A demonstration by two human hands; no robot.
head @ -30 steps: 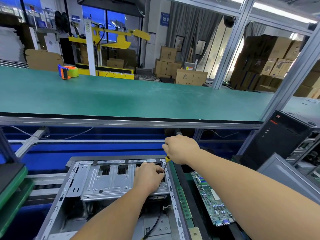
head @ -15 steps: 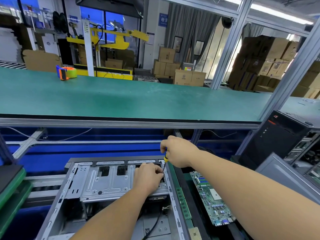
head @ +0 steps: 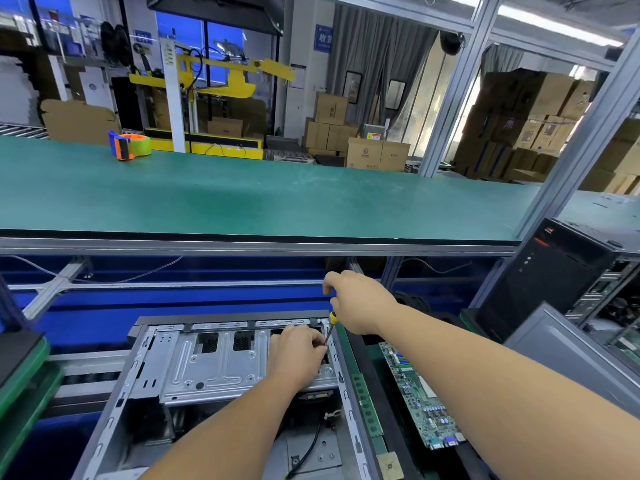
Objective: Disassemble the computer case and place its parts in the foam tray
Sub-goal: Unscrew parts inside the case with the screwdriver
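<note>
An open grey metal computer case point(head: 145, 386) lies flat at the bottom centre, its silver drive cage point(head: 214, 368) exposed. My right hand point(head: 360, 303) grips the handle of a screwdriver point(head: 330, 325) with a yellow collar, its shaft pointing down at the case's far right corner. My left hand point(head: 296, 355) rests on the drive cage with its fingertips pinched around the screwdriver tip. To the right, a green motherboard point(head: 419, 403) and a green memory stick point(head: 365, 407) lie in the black foam tray point(head: 391, 427).
A long green workbench shelf point(head: 259, 199) spans above the work area, with an orange and green tape dispenser point(head: 130, 147) on it. A black tower PC point(head: 554, 271) and a grey side panel point(head: 568, 348) stand at the right. Stacked green trays point(head: 24, 386) sit at the left.
My right hand has shifted slightly on the screwdriver handle, with its fingers lifting and spreading more. My left hand stays at the tip. The view has drifted a little.
</note>
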